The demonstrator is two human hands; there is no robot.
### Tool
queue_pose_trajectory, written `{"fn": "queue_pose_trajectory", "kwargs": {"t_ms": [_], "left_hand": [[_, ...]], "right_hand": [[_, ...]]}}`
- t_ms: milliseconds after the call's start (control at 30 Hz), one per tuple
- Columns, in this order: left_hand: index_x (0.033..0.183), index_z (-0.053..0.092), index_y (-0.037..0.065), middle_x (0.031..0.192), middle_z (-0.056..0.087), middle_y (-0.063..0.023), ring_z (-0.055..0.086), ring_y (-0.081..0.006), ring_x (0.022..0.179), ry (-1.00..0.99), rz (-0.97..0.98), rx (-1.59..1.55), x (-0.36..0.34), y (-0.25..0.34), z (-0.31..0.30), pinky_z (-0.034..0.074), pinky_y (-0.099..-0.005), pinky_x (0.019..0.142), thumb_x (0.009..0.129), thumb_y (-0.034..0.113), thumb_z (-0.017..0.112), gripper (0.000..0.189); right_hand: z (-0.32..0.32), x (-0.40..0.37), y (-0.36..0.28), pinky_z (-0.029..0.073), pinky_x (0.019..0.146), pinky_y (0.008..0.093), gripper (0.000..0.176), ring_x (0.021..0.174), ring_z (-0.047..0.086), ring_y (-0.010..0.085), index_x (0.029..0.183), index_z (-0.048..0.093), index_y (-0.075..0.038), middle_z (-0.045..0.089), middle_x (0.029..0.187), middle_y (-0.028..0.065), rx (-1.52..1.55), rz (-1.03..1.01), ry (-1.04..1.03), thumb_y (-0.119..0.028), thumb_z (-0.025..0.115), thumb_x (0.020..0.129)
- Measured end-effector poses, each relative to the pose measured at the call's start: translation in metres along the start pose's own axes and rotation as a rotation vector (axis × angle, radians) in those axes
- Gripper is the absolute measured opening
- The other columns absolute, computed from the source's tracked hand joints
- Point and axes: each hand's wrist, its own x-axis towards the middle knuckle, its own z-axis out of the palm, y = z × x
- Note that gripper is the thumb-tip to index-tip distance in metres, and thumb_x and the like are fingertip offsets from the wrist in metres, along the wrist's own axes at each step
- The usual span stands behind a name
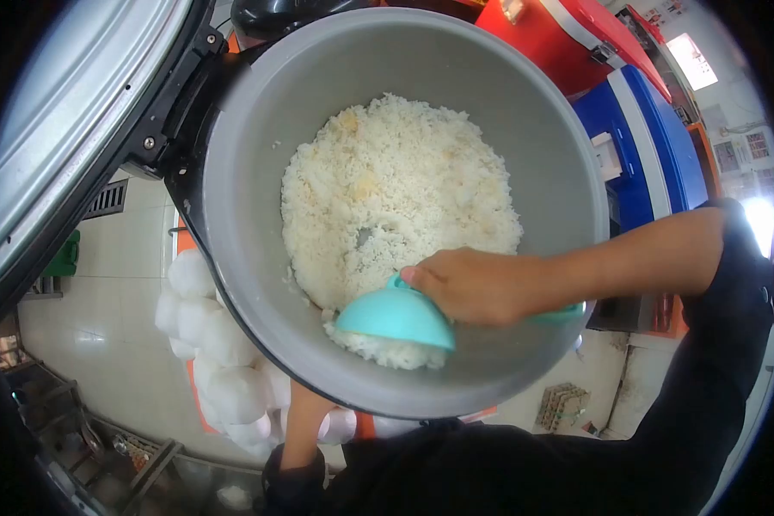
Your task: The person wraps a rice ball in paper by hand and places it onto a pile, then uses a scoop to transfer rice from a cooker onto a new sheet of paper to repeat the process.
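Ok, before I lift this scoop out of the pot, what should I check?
1. Grip: ok. The right hand is closed on the scoop.
2. Load: ok. Rice shows under the scoop's rim, by the near wall of the pot.
3. Rice left: ok. A big mound fills the pot's middle.
4. Lid: ok. It is swung open at the left, off the pot.
5. Left hand steadying the pot: cannot tell. The left forearm runs under the pot and the hand is hidden.
6. Place to drop the scoopful: cannot tell. Only white balls show below the pot.
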Motion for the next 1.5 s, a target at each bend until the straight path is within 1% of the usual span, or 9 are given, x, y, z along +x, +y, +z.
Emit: {"fn": "queue_pose_trajectory", "kwargs": {"t_ms": [133,233,367,567,733,967,1100,1333,1500], "left_hand": [[0.109,0.054,0.0,0.107,0.057,-0.0195,0.052,-0.0322,0.103,0.037,-0.041,0.044,0.008,0.002,0.0,0.04,-0.0397,0.088,0.065,0.023,0.074,0.054],[0.102,0.057,-0.001,0.098,0.061,-0.0163,0.057,-0.0293,0.093,-0.027,-0.149,0.038,0.017,0.028,-0.01,0.045,-0.0379,0.081,0.065,0.019,0.073,0.045],[0.099,0.058,-0.001,0.094,0.062,-0.0148,0.059,-0.0263,0.087,0.069,-0.164,-0.002,0.024,0.035,-0.009,0.046,-0.0348,0.076,0.062,0.016,0.074,0.044],[0.11,0.053,0.0,0.112,0.047,-0.019,0.047,-0.0349,0.104,0.055,-0.11,-0.063,0.021,0.018,-0.005,0.041,-0.0396,0.087,0.05,0.015,0.078,0.067],[0.124,0.037,-0.001,0.119,0.039,-0.0204,0.044,-0.0361,0.107,0.128,-0.077,-0.024,0.019,0.005,0.002,0.04,-0.0405,0.09,0.049,0.016,0.078,0.088],[0.118,0.04,-0.003,0.111,0.044,-0.019,0.048,-0.0325,0.102,0.025,-0.146,-0.025,0.02,0.014,-0.005,0.042,-0.0379,0.087,0.047,0.013,0.079,0.082],[0.112,0.045,-0.003,0.106,0.047,-0.0171,0.05,-0.0309,0.098,0.096,-0.174,-0.053,0.019,0.014,-0.002,0.043,-0.0377,0.085,0.048,0.013,0.079,0.074],[0.108,0.051,0.0,0.112,0.049,-0.0182,0.051,-0.0321,0.099,0.076,-0.092,0.125,0.021,0.013,-0.002,0.042,-0.0379,0.085,0.054,0.018,0.077,0.062],[0.089,0.059,0.002,0.086,0.061,-0.0142,0.057,-0.0314,0.085,-0.005,0.053,0.144,0.028,0.041,-0.013,0.045,-0.0402,0.075,0.064,0.018,0.069,0.031]], "right_hand": [[-0.034,-0.002,-0.01,0.035,0.036,0.0251,0.051,0.039,0.039,0.0091,0.07,0.051,-0.007,0.04,0.05,-0.0006,0.223,0.441,-0.336,-0.043,0.025,0.096],[-0.05,0.023,0.007,0.034,0.035,0.0241,0.05,0.039,0.037,0.009,0.067,0.048,-0.008,0.039,0.049,-0.0009,0.172,0.358,-0.623,-0.043,0.024,0.096],[-0.019,0.029,-0.026,0.042,0.041,0.0348,0.051,0.04,0.046,0.0197,0.071,0.053,0.001,0.047,0.051,0.0084,0.048,0.477,-0.027,-0.035,0.026,0.095],[0.007,0.006,-0.054,0.044,0.044,0.0417,0.056,0.045,0.053,0.0267,0.077,0.053,0.007,0.053,0.056,0.0164,0.009,0.33,-0.002,-0.036,0.022,0.096],[-0.058,0.003,0.026,0.026,0.036,0.0209,0.034,0.039,0.028,0.0052,0.064,0.039,-0.014,0.03,0.05,-0.0049,0.48,0.409,-0.765,-0.034,0.035,0.09],[-0.074,0.013,0.043,0.028,0.034,0.0188,0.035,0.039,0.033,0.0043,0.06,0.039,-0.014,0.033,0.05,-0.0049,0.29,0.555,-0.543,-0.031,0.036,0.09],[-0.05,0.031,0.03,0.027,0.037,0.0213,0.034,0.04,0.032,0.0056,0.06,0.04,-0.013,0.033,0.051,-0.005,0.195,0.391,-0.763,-0.032,0.038,0.088],[-0.008,0.065,-0.01,0.04,0.042,0.0309,0.046,0.042,0.046,0.0168,0.07,0.051,-0.003,0.048,0.054,0.0064,0.084,0.464,-0.265,-0.038,0.032,0.092],[0.023,0.039,-0.051,0.05,0.05,0.0388,0.059,0.047,0.057,0.0275,0.071,0.053,0.007,0.057,0.059,0.0183,0.038,0.392,0.028,-0.038,0.024,0.095]]}}
